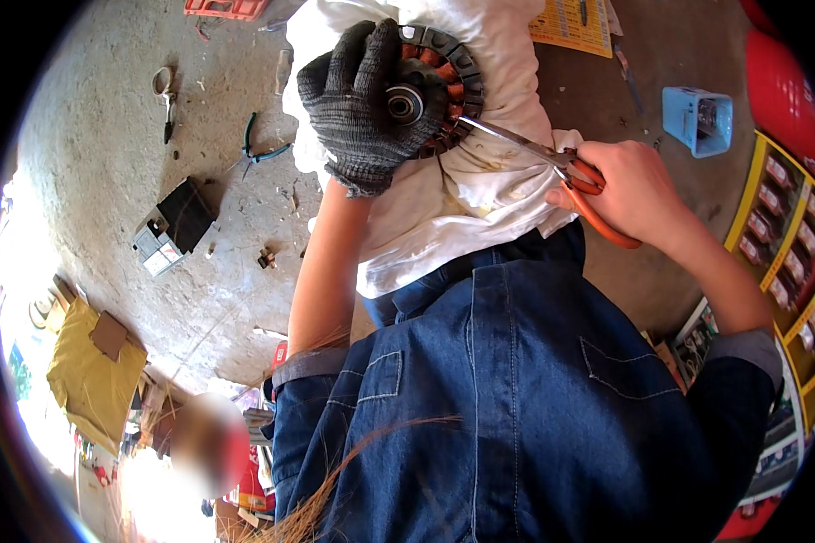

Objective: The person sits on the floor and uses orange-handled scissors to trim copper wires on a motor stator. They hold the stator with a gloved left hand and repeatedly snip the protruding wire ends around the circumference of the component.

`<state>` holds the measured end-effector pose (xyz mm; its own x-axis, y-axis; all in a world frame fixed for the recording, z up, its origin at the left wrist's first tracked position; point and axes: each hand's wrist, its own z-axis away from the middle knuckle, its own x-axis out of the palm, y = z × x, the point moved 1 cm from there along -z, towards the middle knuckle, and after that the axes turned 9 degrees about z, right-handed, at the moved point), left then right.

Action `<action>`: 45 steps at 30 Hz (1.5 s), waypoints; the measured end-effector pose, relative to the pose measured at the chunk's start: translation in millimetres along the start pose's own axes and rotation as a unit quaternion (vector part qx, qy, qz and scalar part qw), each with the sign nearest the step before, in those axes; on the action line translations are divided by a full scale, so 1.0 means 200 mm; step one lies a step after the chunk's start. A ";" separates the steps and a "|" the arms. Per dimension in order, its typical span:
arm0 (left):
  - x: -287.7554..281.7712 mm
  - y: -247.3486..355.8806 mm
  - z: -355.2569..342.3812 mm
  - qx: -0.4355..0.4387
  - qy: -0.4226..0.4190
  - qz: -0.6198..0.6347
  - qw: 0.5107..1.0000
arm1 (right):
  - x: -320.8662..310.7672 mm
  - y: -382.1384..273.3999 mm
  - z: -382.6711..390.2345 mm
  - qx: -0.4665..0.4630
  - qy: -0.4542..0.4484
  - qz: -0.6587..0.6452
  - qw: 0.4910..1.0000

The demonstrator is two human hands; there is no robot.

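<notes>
My left hand (pixel 358 118), in a dark grey knitted glove, grips a round motor stator (pixel 457 77) with copper coils and a bearing at its centre. The stator rests on a crumpled white cloth (pixel 407 235) over my lap. In my bare right hand (pixel 625 185) is a long-nosed steel tool (pixel 507 136) with orange handles, its fingers closed round them. The tool’s tip reaches the coils at the stator’s lower right.
On the floor lie green-handled pliers (pixel 258 145), scissors (pixel 166 104) and a dark box (pixel 174 226). A blue plastic basket (pixel 697 122) and a yellow rack (pixel 788 235) stand right. A yellow sheet (pixel 534 27) lies above; a yellow sack (pixel 86 380) sits lower left.
</notes>
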<state>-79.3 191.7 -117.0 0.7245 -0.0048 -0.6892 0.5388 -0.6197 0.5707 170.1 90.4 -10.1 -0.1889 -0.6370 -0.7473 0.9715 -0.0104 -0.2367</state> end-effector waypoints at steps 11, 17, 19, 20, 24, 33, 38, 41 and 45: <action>-0.01 0.01 0.00 0.005 0.007 -0.002 1.000 | -0.02 -0.04 -0.01 -0.002 -0.004 0.016 1.000; 0.01 -0.01 0.00 -0.001 0.017 0.026 1.000 | -0.02 -0.02 -0.04 -0.034 0.036 0.033 0.998; 0.01 -0.04 -0.01 -0.005 0.011 0.041 0.999 | 0.05 0.05 -0.09 -0.065 0.067 0.040 0.995; 0.01 -0.04 -0.01 -0.008 0.010 0.045 0.999 | 0.06 0.08 -0.10 -0.073 0.066 0.038 0.994; 0.00 -0.09 0.00 -0.016 -0.008 0.057 0.998 | 0.20 0.20 -0.28 -0.174 0.127 0.015 0.976; -0.01 -0.09 0.00 -0.038 -0.036 0.062 0.997 | 0.14 0.18 -0.28 -0.215 0.117 -0.064 0.967; -0.01 0.01 -0.01 -0.099 -0.018 0.058 0.993 | 0.01 0.13 -0.14 -0.116 0.042 -0.071 0.990; -0.02 -0.03 -0.01 -0.047 -0.019 0.027 0.998 | 0.00 0.11 -0.10 -0.083 0.029 -0.056 0.995; -0.04 0.01 -0.03 -0.068 -0.031 0.012 0.997 | -0.05 0.07 -0.08 -0.052 0.004 -0.041 0.998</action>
<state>-80.9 194.0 -108.2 0.7124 -0.0693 -0.6983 0.5778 -0.5067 0.6398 183.4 109.3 -17.1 -0.2685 -0.6316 -0.7273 0.9327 0.0183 -0.3602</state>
